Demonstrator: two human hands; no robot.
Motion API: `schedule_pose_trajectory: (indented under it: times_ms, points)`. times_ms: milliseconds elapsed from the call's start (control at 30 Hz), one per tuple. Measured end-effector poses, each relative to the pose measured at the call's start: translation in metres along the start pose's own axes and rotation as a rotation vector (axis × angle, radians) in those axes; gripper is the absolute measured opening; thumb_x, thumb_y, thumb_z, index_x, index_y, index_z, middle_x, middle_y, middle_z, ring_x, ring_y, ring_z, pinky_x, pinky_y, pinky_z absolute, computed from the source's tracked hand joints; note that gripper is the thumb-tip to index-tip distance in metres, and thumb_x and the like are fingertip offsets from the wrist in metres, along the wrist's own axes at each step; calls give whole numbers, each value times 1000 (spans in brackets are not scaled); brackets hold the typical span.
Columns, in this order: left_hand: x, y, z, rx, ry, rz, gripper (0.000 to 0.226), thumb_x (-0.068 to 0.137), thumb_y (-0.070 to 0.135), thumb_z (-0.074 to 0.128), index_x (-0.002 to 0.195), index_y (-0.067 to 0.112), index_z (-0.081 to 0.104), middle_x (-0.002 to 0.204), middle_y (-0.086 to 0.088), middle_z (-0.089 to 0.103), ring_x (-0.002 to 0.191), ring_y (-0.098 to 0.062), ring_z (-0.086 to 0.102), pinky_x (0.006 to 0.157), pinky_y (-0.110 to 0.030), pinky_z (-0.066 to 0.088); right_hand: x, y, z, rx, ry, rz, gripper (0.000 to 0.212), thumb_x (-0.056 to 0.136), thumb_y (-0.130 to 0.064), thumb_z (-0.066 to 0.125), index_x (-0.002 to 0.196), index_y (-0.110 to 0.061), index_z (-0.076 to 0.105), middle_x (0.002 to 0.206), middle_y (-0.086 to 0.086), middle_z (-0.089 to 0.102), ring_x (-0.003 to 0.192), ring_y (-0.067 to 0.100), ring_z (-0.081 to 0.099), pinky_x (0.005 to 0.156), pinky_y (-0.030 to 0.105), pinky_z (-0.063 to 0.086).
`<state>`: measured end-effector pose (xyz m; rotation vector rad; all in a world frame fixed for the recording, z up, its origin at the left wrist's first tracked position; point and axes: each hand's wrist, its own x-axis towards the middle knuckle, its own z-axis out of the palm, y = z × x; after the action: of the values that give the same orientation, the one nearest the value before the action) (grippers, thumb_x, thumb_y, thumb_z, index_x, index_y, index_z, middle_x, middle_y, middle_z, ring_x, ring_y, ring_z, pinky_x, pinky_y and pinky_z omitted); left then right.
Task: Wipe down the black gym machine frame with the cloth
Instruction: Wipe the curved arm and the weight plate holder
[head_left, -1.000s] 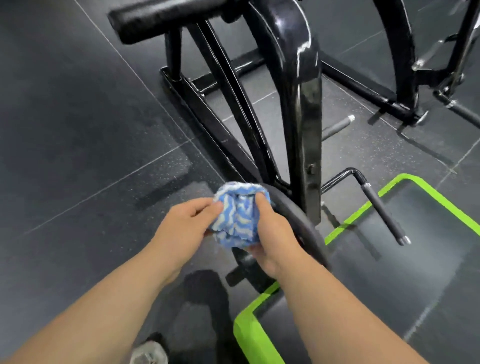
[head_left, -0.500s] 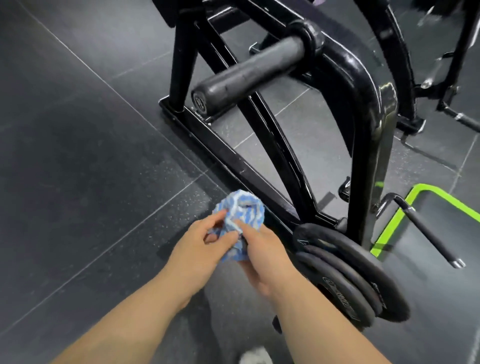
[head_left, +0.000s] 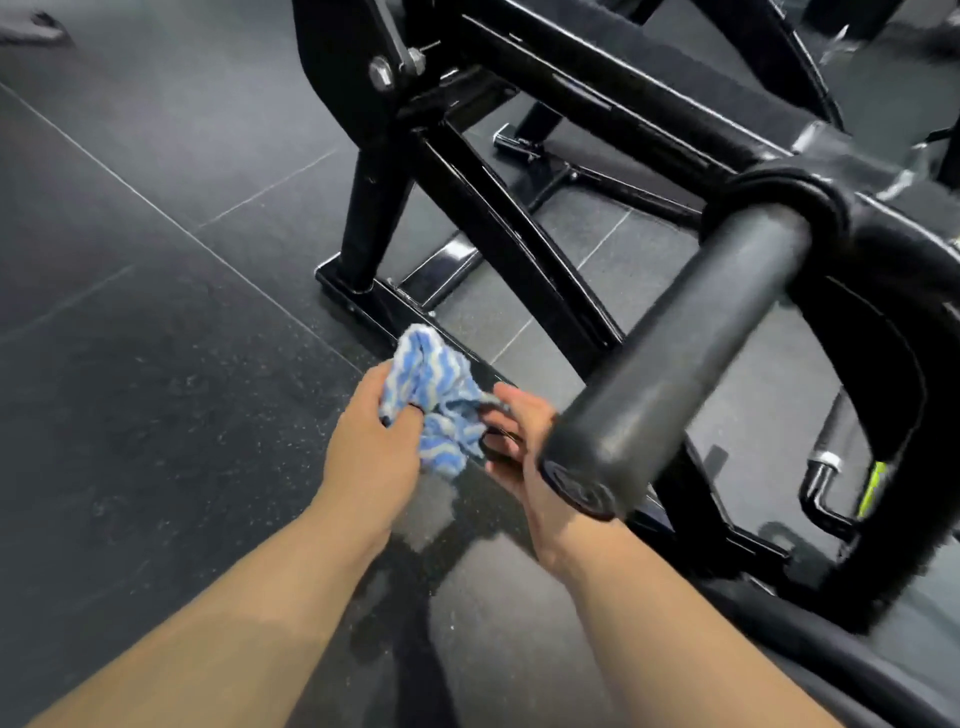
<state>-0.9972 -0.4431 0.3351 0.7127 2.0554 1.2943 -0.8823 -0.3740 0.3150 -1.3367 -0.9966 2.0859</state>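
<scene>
Crumpled blue-and-white striped cloth (head_left: 436, 410) held between both hands, near glossy black gym machine frame (head_left: 483, 223) base | left hand (head_left: 369, 447) fingers curled round it | right hand (head_left: 524, 457) fingers pinching its edge

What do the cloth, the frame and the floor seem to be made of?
Cloth: soft woven or terry fabric, blue and white stripes, crumpled. Frame: probably steel, glossy black paint, with sharp reflections. Floor: likely rubber tiles, matte dark grey, speckled, with seams.

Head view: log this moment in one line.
left hand: grips cloth | right hand: pinches cloth edge | cloth: bunched, between hands | frame: no cloth contact seen
</scene>
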Motion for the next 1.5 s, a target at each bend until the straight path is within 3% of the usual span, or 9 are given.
schedule_pose_trajectory:
  times_ms: [367, 500, 600, 767, 900, 1033, 1167, 1367, 1500]
  points:
    - [155, -35, -72, -120, -19, 81, 18, 85, 20, 67, 100, 29, 69, 83, 10, 71, 77, -10, 66, 73, -31, 53, 89, 15, 118, 15, 499, -256, 16, 94, -17, 52, 94, -30, 61, 81, -11, 62, 53, -4, 51, 57, 21, 43]
    - [203, -40, -85, -118, -63, 171, 10, 86, 22, 68, 95, 24, 64, 86, 2, 68, 69, -7, 65, 53, -20, 49, 126, 7, 152, -117, 596, -436, 17, 93, -17, 52, 98, -30, 61, 88, -11, 62, 63, 3, 52, 61, 24, 41]
    - [244, -47, -77, -67, -46, 263, 11, 88, 25, 66, 88, 30, 56, 96, -1, 63, 66, 1, 60, 49, -11, 44, 170, -8, 166, -172, 551, -502, 17, 94, -20, 51, 98, -32, 63, 89, -12, 63, 57, -5, 52, 59, 21, 46]
    - [321, -41, -57, 1, 41, 535, 22, 83, 29, 66, 82, 42, 48, 106, -3, 60, 84, -20, 65, 77, -44, 55, 239, -15, 170, 18, 510, -505, 13, 95, -22, 50, 93, -29, 61, 73, -13, 59, 56, 0, 52, 60, 23, 49]
    - [377, -18, -38, 130, 109, 873, 21, 85, 16, 66, 102, 24, 57, 116, -1, 47, 87, -1, 50, 82, -7, 37, 294, -24, 170, 216, 493, -528, 16, 95, -19, 50, 105, -23, 62, 84, -8, 61, 75, 6, 56, 75, 26, 51]
    - [411, -5, -8, 236, 95, 1110, 53, 85, 18, 64, 135, 22, 47, 143, 0, 35, 124, -15, 44, 91, -19, 37, 323, -52, 174, 507, 245, -554, 11, 95, -27, 55, 103, -21, 61, 109, -2, 64, 96, 9, 59, 76, 25, 46]
    - [432, -27, 8, 243, 186, 1104, 46, 86, 14, 57, 131, 10, 48, 145, -13, 35, 128, -30, 41, 100, -36, 41, 336, -58, 168, 630, 39, -541, 13, 92, -43, 53, 88, -31, 54, 126, -4, 59, 115, 14, 54, 88, 31, 39]
    - [421, 15, 15, 110, 195, 1327, 47, 88, 19, 53, 133, 4, 49, 139, -18, 44, 124, -32, 47, 98, -35, 43, 343, -61, 157, 739, -56, -579, 11, 94, -19, 48, 96, -20, 59, 125, -1, 59, 114, 18, 53, 113, 39, 28]
    - [430, -19, 15, 188, 140, 1261, 43, 91, 24, 50, 130, 31, 34, 155, -11, 30, 134, -29, 40, 93, -26, 39, 340, -57, 153, 729, -34, -580, 11, 93, -15, 49, 90, -19, 59, 123, 1, 65, 118, 19, 56, 108, 39, 33]
